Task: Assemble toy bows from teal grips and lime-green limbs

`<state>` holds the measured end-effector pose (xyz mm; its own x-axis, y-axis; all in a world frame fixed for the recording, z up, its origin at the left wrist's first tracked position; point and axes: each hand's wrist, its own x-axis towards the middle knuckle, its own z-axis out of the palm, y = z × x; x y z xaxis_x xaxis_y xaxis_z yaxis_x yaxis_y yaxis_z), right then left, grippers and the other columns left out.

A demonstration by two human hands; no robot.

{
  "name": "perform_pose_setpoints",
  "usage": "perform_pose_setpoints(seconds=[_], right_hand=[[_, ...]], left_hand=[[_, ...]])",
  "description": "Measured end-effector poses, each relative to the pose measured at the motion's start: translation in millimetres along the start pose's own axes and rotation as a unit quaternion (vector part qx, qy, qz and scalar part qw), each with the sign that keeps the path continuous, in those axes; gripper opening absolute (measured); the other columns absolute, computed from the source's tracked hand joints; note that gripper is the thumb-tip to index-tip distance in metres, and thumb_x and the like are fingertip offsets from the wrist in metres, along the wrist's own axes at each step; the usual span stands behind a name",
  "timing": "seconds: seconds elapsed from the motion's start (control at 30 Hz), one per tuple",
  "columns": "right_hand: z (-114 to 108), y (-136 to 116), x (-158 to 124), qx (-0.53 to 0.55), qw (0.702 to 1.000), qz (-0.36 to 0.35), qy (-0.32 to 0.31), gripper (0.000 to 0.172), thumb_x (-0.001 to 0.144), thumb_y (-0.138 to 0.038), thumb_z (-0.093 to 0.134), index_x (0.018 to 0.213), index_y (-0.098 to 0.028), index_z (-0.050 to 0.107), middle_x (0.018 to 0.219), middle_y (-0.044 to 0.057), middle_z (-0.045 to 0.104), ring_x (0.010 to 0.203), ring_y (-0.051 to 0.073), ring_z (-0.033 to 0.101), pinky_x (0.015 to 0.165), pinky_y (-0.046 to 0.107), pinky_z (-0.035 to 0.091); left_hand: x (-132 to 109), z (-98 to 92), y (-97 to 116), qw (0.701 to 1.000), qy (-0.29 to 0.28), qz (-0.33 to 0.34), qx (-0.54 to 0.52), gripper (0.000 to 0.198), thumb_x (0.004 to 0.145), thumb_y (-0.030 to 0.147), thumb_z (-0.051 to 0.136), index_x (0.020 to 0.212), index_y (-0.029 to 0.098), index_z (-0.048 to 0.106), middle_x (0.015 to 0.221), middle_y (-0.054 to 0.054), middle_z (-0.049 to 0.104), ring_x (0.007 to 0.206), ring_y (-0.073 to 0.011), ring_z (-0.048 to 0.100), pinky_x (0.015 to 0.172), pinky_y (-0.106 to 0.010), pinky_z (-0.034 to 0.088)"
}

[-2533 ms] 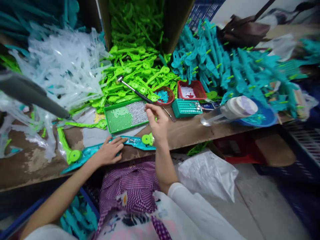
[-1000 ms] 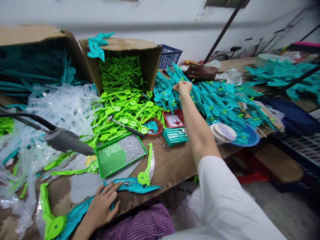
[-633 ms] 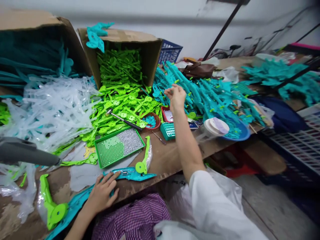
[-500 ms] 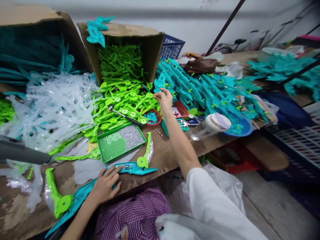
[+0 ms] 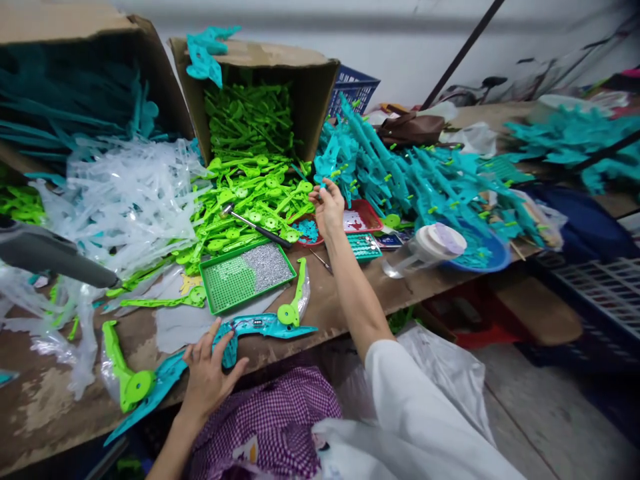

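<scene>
My left hand (image 5: 210, 370) rests with fingers spread on a long teal plastic part (image 5: 260, 327) lying at the table's front edge. A green plastic arm (image 5: 295, 300) with a round end lies across that part. My right hand (image 5: 327, 207) is raised above a small red bowl of teal bits (image 5: 305, 231), its fingertips pinched on a tiny teal piece. Just beyond it lies a heap of assembled teal parts (image 5: 420, 180).
A green tray of small screws (image 5: 247, 273), a screwdriver (image 5: 255, 228), a red tray (image 5: 363, 217) and a teal tray (image 5: 365, 245) sit mid-table. Cardboard box of green parts (image 5: 250, 120) behind. Clear plastic parts (image 5: 115, 200) at left. Grey tool (image 5: 55, 257). Jar (image 5: 425, 247) at right.
My right hand has drawn back from the teal heap toward the red bowl, now pinching a small piece. My left hand's fingers have lifted and spread on the teal part.
</scene>
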<state>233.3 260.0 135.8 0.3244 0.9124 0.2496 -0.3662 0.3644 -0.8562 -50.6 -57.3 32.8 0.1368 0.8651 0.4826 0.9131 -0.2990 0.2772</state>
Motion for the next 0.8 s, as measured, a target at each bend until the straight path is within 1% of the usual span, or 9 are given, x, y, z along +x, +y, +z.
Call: perform_pose_setpoints(seconds=[0.1,0.17,0.23,0.37,0.47,0.57,0.63,0.73,0.8], right_hand=[[-2.7,-0.6,-24.0,-0.027,1.0,-0.005,-0.012,0.026,0.08,-0.037,0.064,0.103,-0.03,0.055,0.09,-0.003,0.06,0.069,0.008,0.061,0.069,0.023,0.054],[-3.8,2.4,-49.4,-0.039,0.998,-0.003,-0.045,0.03,0.08,-0.04,0.065,0.107,-0.031,0.055,0.092,-0.002,0.061,0.069,0.009,0.061,0.066,0.024,0.054],[-4.9,9.2,-77.3,-0.043,0.997,0.015,-0.07,0.036,0.078,-0.042,0.068,0.109,-0.03,0.054,0.091,-0.002,0.061,0.067,0.01,0.061,0.063,0.025,0.054],[-14.8,24.3,-116.5,-0.079,0.99,0.051,-0.102,0.044,0.077,-0.05,0.07,0.111,-0.028,0.053,0.088,-0.002,0.062,0.063,0.012,0.061,0.064,0.029,0.055],[-33.8,22.1,-127.0,-0.127,0.978,0.074,-0.147,0.05,0.077,-0.057,0.068,0.114,-0.028,0.054,0.084,-0.001,0.064,0.065,0.015,0.062,0.067,0.034,0.056],[-58.9,5.1,-124.2,-0.166,0.966,0.088,-0.18,0.053,0.078,-0.054,0.069,0.123,-0.031,0.053,0.096,0.002,0.067,0.077,0.018,0.067,0.074,0.037,0.058],[-71.8,-9.1,-107.2,-0.161,0.976,0.065,-0.128,0.053,0.079,-0.051,0.069,0.125,-0.032,0.051,0.102,0.002,0.068,0.081,0.017,0.068,0.077,0.035,0.059],[-76.9,-25.1,-46.9,-0.071,0.996,0.037,0.027,0.045,0.081,-0.048,0.068,0.118,-0.029,0.05,0.1,0.002,0.067,0.08,0.014,0.069,0.07,0.028,0.06],[-73.7,-30.2,9.3,0.011,0.991,0.105,0.081,0.033,0.085,-0.049,0.061,0.105,-0.025,0.053,0.092,0.002,0.065,0.08,0.012,0.068,0.068,0.023,0.059]], left_hand=[[23.8,-9.1,27.5,0.984,0.059,-0.092,-0.142,0.034,0.092,0.03,0.058,0.124,0.025,0.052,0.135,-0.012,0.055,0.124,-0.0274,0.052,0.104,-0.047,0.039],[65.1,-7.0,47.4,0.945,0.067,-0.137,-0.288,0.034,0.093,0.033,0.055,0.125,0.023,0.05,0.134,-0.012,0.055,0.123,-0.0247,0.054,0.102,-0.043,0.044],[125.0,5.3,63.5,0.881,0.065,-0.191,-0.428,0.043,0.091,0.039,0.056,0.129,0.022,0.047,0.134,-0.013,0.054,0.119,-0.023,0.057,0.099,-0.039,0.046],[255.0,50.4,83.4,0.732,-0.07,-0.294,-0.611,0.036,0.087,0.041,0.062,0.114,0.018,0.057,0.117,-0.011,0.062,0.103,-0.0204,0.063,0.086,-0.032,0.05],[312.3,80.1,96.5,0.677,-0.192,-0.304,-0.642,0.019,0.086,0.033,0.062,0.089,0.015,0.062,0.087,-0.007,0.066,0.072,-0.0147,0.061,0.07,-0.028,0.049],[323.6,97.5,107.1,0.698,-0.158,-0.275,-0.642,0.004,0.079,0.019,0.062,0.08,0.014,0.062,0.071,-0.001,0.062,0.06,-0.0108,0.053,0.062,-0.024,0.045],[317.1,104.8,110.6,0.729,-0.102,-0.247,-0.63,0.005,0.076,0.015,0.062,0.08,0.015,0.063,0.069,0.001,0.061,0.058,-0.0101,0.051,0.061,-0.022,0.043],[304.4,111.4,112.0,0.755,-0.075,-0.219,-0.613,0.006,0.075,0.016,0.059,0.079,0.015,0.064,0.068,0.001,0.061,0.058,-0.0108,0.05,0.061,-0.023,0.042],[298.1,112.9,111.9,0.775,-0.063,-0.205,-0.594,0.006,0.075,0.015,0.057,0.076,0.015,0.063,0.068,0.001,0.06,0.059,-0.0113,0.05,0.062,-0.023,0.042]])
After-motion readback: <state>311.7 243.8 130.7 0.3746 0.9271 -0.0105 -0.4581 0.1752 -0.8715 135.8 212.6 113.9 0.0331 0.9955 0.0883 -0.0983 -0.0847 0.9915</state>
